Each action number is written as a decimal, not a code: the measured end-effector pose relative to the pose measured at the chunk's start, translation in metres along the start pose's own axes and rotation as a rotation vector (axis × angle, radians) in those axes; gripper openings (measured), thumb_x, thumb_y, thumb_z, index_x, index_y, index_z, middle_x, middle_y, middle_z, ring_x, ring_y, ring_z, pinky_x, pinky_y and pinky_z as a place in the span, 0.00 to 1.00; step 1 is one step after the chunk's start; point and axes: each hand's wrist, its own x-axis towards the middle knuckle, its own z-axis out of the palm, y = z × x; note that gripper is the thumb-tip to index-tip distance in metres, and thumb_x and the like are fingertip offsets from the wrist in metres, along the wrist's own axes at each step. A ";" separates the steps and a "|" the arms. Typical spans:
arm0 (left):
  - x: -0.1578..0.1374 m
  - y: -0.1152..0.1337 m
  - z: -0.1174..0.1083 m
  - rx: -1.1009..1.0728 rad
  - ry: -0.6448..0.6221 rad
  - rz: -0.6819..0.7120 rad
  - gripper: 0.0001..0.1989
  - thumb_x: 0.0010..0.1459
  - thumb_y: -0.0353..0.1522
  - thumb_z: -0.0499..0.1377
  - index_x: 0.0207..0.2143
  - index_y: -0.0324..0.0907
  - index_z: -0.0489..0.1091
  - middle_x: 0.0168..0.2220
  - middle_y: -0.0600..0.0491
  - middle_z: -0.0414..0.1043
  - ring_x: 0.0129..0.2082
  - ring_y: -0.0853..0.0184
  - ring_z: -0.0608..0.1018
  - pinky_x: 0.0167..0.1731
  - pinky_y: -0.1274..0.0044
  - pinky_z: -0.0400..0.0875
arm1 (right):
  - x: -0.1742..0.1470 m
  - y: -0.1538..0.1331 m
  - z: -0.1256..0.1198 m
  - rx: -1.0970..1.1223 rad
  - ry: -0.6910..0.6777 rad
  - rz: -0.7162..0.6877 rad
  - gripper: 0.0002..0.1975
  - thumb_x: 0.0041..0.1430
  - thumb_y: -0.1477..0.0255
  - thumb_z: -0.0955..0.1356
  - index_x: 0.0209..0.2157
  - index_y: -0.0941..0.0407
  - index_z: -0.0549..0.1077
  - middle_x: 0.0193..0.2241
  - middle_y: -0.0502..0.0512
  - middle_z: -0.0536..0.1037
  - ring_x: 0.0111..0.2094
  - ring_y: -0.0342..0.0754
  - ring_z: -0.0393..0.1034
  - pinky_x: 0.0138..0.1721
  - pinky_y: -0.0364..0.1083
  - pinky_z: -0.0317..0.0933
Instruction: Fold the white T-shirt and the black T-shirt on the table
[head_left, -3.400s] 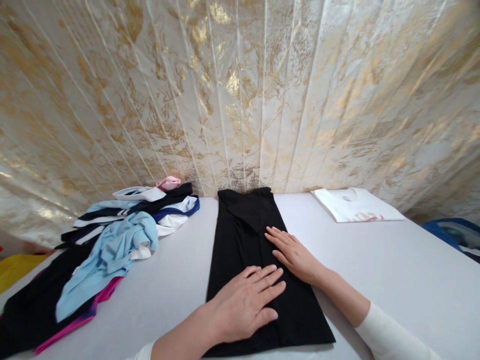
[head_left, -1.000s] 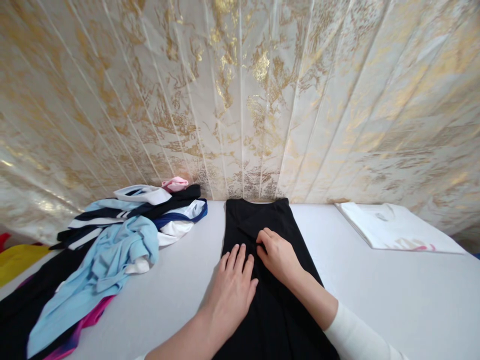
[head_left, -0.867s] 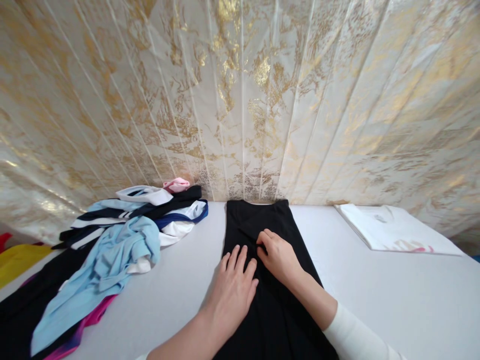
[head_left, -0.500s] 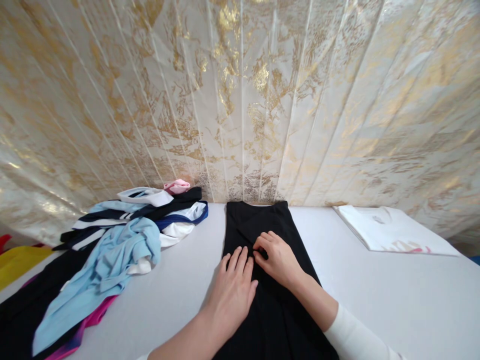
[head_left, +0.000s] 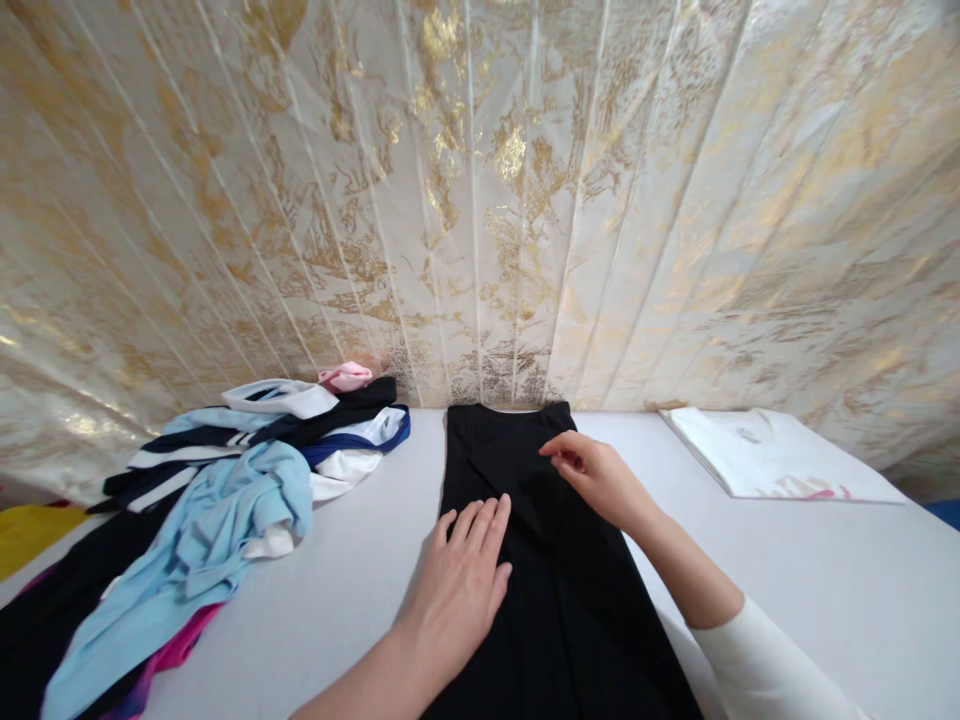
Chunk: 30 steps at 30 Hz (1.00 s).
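A long black garment [head_left: 517, 450] lies lengthwise on the white surface before me, its narrow straight end against the wall. A slanting crease or fold crosses its upper part. My left hand [head_left: 465, 575] rests flat on its left side, palm down, fingers stretched forward. Raised over the right edge of the garment is my right hand [head_left: 592, 475]. Its fingers are loosely bent with the thumb a little apart, and nothing shows in them.
On the left lies a loose heap of clothes, with a light blue garment [head_left: 217, 560] on top and a yellow cloth [head_left: 37, 540] beyond. A folded white T-shirt [head_left: 780, 455] lies at the right. A gold-patterned pleated covering [head_left: 480, 220] rises behind the white tabletop [head_left: 360, 590].
My right hand has come off the black garment's middle and moved right and slightly away from me. My left hand stays flat on the cloth. The view has shifted slightly.
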 end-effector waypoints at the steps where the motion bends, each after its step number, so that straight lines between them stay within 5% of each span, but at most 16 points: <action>1: 0.000 0.000 0.000 0.003 0.001 0.001 0.27 0.62 0.31 0.52 0.63 0.40 0.54 0.61 0.46 0.62 0.58 0.56 0.67 0.54 0.63 0.63 | 0.001 0.003 -0.005 -0.012 -0.023 0.016 0.12 0.56 0.77 0.62 0.37 0.54 0.75 0.30 0.49 0.76 0.31 0.45 0.69 0.35 0.43 0.61; 5: 0.001 -0.001 0.000 0.010 -0.010 0.002 0.24 0.63 0.32 0.52 0.61 0.39 0.59 0.61 0.45 0.62 0.58 0.55 0.67 0.54 0.63 0.62 | -0.005 0.005 -0.010 -0.031 -0.239 -0.054 0.12 0.52 0.80 0.64 0.37 0.54 0.74 0.30 0.49 0.73 0.30 0.44 0.68 0.33 0.42 0.60; 10: 0.002 -0.002 0.000 0.023 -0.025 0.030 0.25 0.61 0.30 0.53 0.60 0.36 0.59 0.61 0.43 0.62 0.58 0.54 0.66 0.55 0.62 0.62 | -0.018 -0.007 0.000 -0.178 -0.479 -0.225 0.27 0.40 0.84 0.70 0.46 0.56 0.70 0.43 0.54 0.70 0.44 0.49 0.66 0.45 0.45 0.60; 13: 0.002 -0.003 0.002 0.025 -0.008 0.052 0.25 0.61 0.30 0.53 0.60 0.37 0.58 0.61 0.43 0.62 0.58 0.55 0.67 0.55 0.63 0.63 | -0.019 -0.013 0.005 -0.261 -0.417 -0.202 0.24 0.42 0.83 0.70 0.44 0.57 0.70 0.43 0.56 0.71 0.45 0.51 0.66 0.46 0.46 0.59; 19: 0.002 -0.005 0.007 -0.001 0.010 0.068 0.25 0.61 0.30 0.53 0.60 0.36 0.58 0.61 0.42 0.62 0.59 0.54 0.66 0.55 0.63 0.63 | -0.008 -0.014 0.004 -0.256 -0.210 -0.029 0.03 0.59 0.76 0.65 0.33 0.56 0.70 0.31 0.51 0.74 0.33 0.45 0.69 0.33 0.42 0.55; 30: 0.013 -0.006 0.001 -0.064 0.035 0.097 0.23 0.60 0.28 0.56 0.57 0.37 0.60 0.58 0.43 0.64 0.56 0.53 0.66 0.53 0.62 0.64 | -0.006 -0.023 0.000 -0.251 -0.148 -0.032 0.04 0.55 0.76 0.67 0.28 0.55 0.68 0.25 0.47 0.70 0.27 0.43 0.64 0.28 0.41 0.49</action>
